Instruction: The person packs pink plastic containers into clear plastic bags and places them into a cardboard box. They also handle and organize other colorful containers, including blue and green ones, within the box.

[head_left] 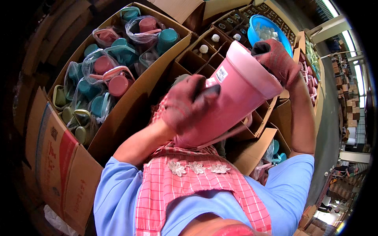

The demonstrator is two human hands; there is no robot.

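I hold a pink plastic jug (240, 88) tilted in front of my chest, its wide rim pointing up and to the right. My left hand (187, 106), in a dark red work glove, grips the lower body near a small white label. My right hand (277, 59), gloved the same way, closes over the rim with fingers reaching inside. Just beyond my right hand stands a blue bowl (258, 23) of small white caps.
On the left, a large cardboard box (130, 106) holds several bagged pink, teal and olive jugs. Behind the jug is a carton with cardboard dividers (197, 59) and white-capped items. More cartons (252, 151) lie at lower right; an aisle with stacked boxes runs along the right.
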